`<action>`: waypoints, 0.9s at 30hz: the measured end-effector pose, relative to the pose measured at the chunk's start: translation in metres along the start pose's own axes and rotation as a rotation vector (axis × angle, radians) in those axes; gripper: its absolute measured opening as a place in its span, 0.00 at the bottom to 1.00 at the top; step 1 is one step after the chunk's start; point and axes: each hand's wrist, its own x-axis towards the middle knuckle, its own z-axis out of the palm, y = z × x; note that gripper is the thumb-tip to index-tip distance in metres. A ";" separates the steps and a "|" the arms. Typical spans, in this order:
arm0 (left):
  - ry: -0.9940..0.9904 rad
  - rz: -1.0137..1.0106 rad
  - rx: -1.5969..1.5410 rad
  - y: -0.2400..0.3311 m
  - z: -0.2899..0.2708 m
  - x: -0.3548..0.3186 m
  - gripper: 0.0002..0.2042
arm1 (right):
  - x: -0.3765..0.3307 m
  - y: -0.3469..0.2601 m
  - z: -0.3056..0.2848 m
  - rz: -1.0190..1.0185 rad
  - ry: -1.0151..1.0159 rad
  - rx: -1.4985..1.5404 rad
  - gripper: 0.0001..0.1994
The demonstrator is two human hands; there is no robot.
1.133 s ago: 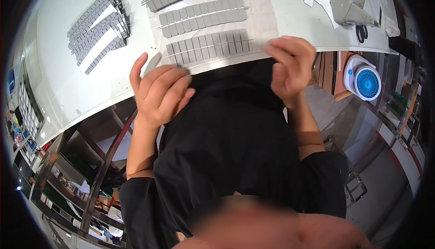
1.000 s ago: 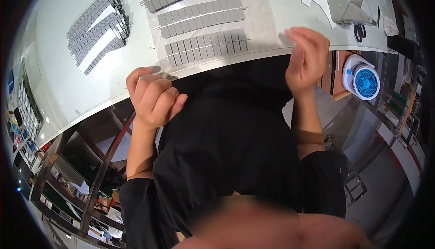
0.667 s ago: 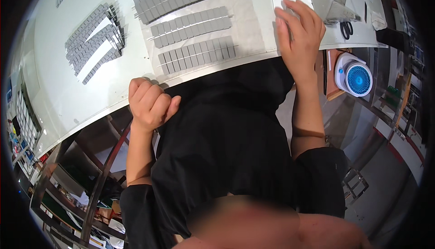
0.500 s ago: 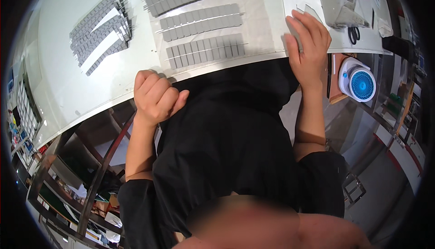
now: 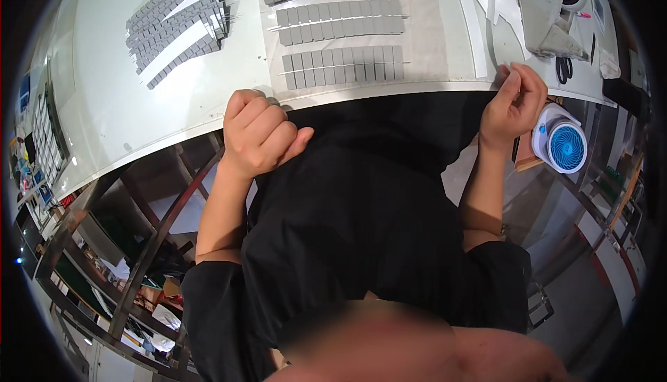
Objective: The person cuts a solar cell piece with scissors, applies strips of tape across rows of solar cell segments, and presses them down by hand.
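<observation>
Grey strips [image 5: 342,67] lie on a white table [image 5: 139,114]; fan [image 5: 567,148] nearby.

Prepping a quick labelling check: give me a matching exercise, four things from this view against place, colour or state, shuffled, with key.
Things:
1. left hand
2. right hand
3. fan
4. pile of overlapping grey strips

Descriptions:
A. loosely bent, nearer the white cut pieces than the separate grey rows
B. at the left on the table, with white strips on top
C. curled into a fist by the near table edge
D. white casing, blue grille

Pairs: 1-C, 2-A, 3-D, 4-B
</observation>
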 end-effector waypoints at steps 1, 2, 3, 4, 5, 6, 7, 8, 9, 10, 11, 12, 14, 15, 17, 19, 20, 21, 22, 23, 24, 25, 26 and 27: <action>-0.005 0.001 -0.003 0.001 0.000 0.000 0.17 | 0.000 -0.001 0.001 0.115 0.054 0.088 0.03; -0.003 0.002 -0.006 0.001 0.000 -0.001 0.17 | 0.000 0.002 -0.001 0.062 0.021 0.041 0.04; -0.004 -0.007 -0.015 0.001 -0.001 -0.002 0.17 | 0.001 0.006 -0.003 0.062 0.021 0.036 0.04; -0.006 -0.017 -0.025 0.001 0.000 -0.003 0.17 | 0.001 0.010 -0.006 0.110 0.103 0.104 0.04; -0.005 -0.017 -0.027 0.002 -0.002 -0.001 0.17 | 0.003 0.014 -0.009 0.158 0.186 0.174 0.05; 0.006 -0.020 -0.054 0.003 -0.004 0.001 0.15 | 0.008 0.015 -0.016 0.206 0.256 0.165 0.06; 0.016 -0.023 -0.081 0.005 -0.005 0.002 0.14 | 0.011 0.012 -0.021 0.226 0.329 0.181 0.06; 0.071 -0.031 -0.122 0.010 -0.006 0.004 0.12 | 0.013 0.003 -0.025 0.249 0.406 0.204 0.06; 0.126 -0.038 -0.164 0.015 -0.006 0.007 0.12 | 0.014 -0.010 -0.031 0.121 0.347 0.235 0.05; 0.162 -0.006 -0.273 0.017 -0.009 0.010 0.14 | 0.013 -0.024 -0.035 0.055 0.219 0.264 0.04; 0.326 -0.001 -0.361 0.023 -0.003 0.014 0.18 | 0.010 -0.041 -0.039 -0.017 0.094 0.292 0.04; 0.486 0.003 -0.442 0.032 0.006 0.019 0.21 | 0.004 -0.064 -0.036 0.017 -0.052 0.439 0.04; 0.499 -0.142 -0.636 0.051 0.003 0.025 0.27 | -0.007 -0.086 -0.025 -0.007 -0.223 0.783 0.06; 0.462 -0.265 -0.766 0.057 -0.002 0.031 0.26 | -0.008 -0.092 -0.023 -0.003 -0.320 0.828 0.08; 0.007 -0.159 -0.568 0.045 -0.032 0.038 0.18 | -0.012 -0.101 -0.020 0.004 -0.418 0.874 0.10; -0.002 -0.171 -0.518 0.048 -0.035 0.031 0.15 | -0.017 -0.106 -0.017 0.117 -0.446 0.914 0.13; 0.002 -0.255 -0.552 0.051 -0.036 0.030 0.13 | -0.014 -0.108 -0.016 0.119 -0.449 0.919 0.13; 0.007 -0.338 -0.587 0.052 -0.037 0.030 0.11 | -0.006 -0.111 -0.015 0.013 -0.472 0.813 0.14; 0.007 -0.341 -0.586 0.052 -0.039 0.029 0.11 | -0.001 -0.112 -0.013 -0.093 -0.493 0.706 0.14; -0.015 -0.404 -0.608 0.053 -0.038 0.029 0.10 | -0.011 -0.113 -0.006 -0.134 -0.349 0.724 0.14; -0.037 -0.466 -0.630 0.053 -0.038 0.029 0.09 | -0.010 -0.111 -0.006 -0.134 -0.351 0.720 0.14; -0.036 -0.466 -0.634 0.052 -0.038 0.029 0.09 | -0.007 -0.109 -0.006 -0.271 -0.415 0.623 0.14; -0.068 -0.532 -0.676 0.052 -0.039 0.028 0.09 | -0.005 -0.108 -0.008 -0.406 -0.477 0.521 0.14; -0.101 -0.598 -0.718 0.051 -0.041 0.028 0.08 | -0.004 -0.107 -0.007 -0.432 -0.487 0.492 0.14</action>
